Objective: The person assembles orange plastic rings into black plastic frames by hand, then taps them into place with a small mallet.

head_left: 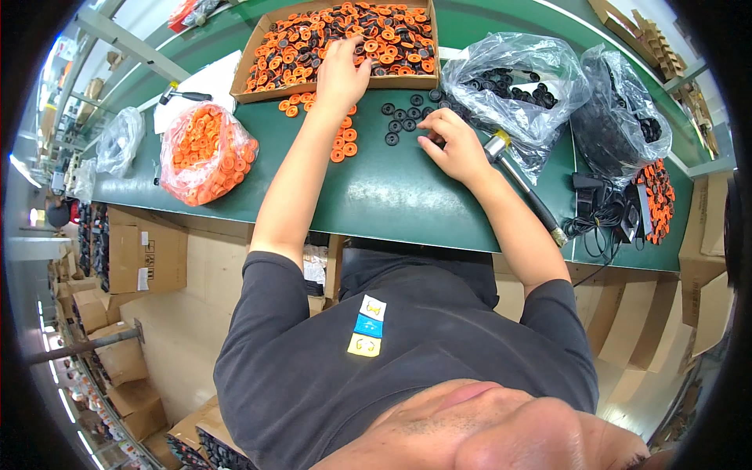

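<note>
Green bench [376,196]: left hand [341,72] fingers spread in cardboard tray [258,48]; right hand [454,145] fingers bent, touching black rings [401,117].

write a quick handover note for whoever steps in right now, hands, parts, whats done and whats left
Left hand rests on the near edge of the cardboard tray, fingers among assembled orange-and-black rings. Right hand fingers the loose black rings on the green bench.
Loose orange rings lie between the hands. Tray is nearly full.
Left: a bag of orange rings and bags of black rings remain.
</note>
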Tool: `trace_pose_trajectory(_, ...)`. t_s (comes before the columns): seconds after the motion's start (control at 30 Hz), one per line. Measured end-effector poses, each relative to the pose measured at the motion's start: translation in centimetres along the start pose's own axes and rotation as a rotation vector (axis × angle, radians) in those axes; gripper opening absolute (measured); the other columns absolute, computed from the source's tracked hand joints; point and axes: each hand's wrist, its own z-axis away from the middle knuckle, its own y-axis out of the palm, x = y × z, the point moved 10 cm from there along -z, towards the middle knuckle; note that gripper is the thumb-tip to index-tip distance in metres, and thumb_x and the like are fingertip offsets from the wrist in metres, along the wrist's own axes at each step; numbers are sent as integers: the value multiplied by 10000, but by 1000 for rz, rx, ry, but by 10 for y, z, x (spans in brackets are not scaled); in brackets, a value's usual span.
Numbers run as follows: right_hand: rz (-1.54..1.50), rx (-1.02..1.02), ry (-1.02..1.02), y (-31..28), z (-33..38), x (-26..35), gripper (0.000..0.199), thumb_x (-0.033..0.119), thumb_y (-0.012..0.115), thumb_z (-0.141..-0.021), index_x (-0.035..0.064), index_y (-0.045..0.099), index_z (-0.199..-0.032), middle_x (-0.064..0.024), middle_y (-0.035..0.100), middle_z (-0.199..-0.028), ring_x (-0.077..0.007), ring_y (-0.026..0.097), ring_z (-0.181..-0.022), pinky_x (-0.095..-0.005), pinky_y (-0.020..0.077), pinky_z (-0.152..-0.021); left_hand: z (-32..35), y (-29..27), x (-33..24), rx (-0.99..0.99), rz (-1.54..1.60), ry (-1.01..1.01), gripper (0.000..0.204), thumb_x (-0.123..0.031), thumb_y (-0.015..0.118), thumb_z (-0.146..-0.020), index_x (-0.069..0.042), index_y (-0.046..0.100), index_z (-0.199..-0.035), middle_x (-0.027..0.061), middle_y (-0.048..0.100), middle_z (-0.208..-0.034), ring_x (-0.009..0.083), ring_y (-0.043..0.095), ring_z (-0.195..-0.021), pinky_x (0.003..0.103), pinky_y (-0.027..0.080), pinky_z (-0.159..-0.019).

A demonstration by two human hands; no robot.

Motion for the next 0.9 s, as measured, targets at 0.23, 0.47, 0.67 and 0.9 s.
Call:
trace_pose_trajectory(0.23, 414, -178, -150, -5, -6, 20, 396, 53, 709, -790, 51, 673, -1184, -171, 587, -1177, -349, 592, -1022, -427, 513, -901, 60, 14, -13, 430, -285, 82, 162, -125, 660, -860, -59, 700, -1002, 171, 646, -1033, 351, 658, -974, 463, 539, -872)
trace_pose_trajectory(0.47, 444, -102, -6, 6, -14, -13, 303, 17, 659, -838, 52, 665, -1139, -145, 597, -1099, -340, 596, -1025, -421, 502, -904, 65, 27, 14, 568, -510, -101, 191, -68, 605, -849, -24, 693, -1012, 216, 612, -1093, 391, 660, -989, 490, 544, -870)
trace_pose_trajectory(0.67, 282, -201, -24, -18, -15, -2, 267, 74, 721, -843, 43, 640, -1095, -135, 590, -1016, -309, 646, -912, -412, 535, -795, 61, 35, 9, 674, -534, -157, 193, -47, 601, -841, -28, 685, -1014, 213, 609, -1116, 395, 654, -1007, 489, 538, -886)
trace_pose_trajectory(0.9, -183, -227, 86, -30, -5, -16, 359, -54, 705, -813, 39, 679, -1159, -86, 588, -1026, -165, 632, -865, -280, 551, -767, 85, 56, -43, 769, 584, -223, 177, -60, 673, -904, 5, 642, -1066, 74, 683, -1022, 158, 676, -924, 314, 542, -845)
